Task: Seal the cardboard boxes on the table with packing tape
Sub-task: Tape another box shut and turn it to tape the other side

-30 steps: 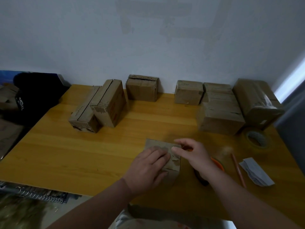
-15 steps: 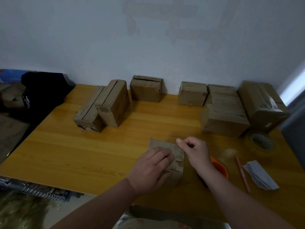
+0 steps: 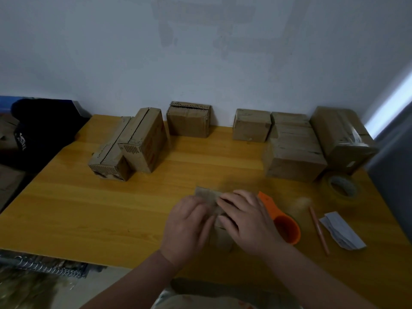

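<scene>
Bare left hand [image 3: 189, 227], bare right hand [image 3: 248, 221], pale patterned clothing [image 3: 200, 302]

A pencil [image 3: 318, 230] and a folded paper [image 3: 342, 230] are laid side by side near the right edge of the table [image 3: 89, 208]. A black cloth [image 3: 42, 130] is seen off its left edge, and a spiral notebook [image 3: 44, 266] below its front-left corner.
</scene>
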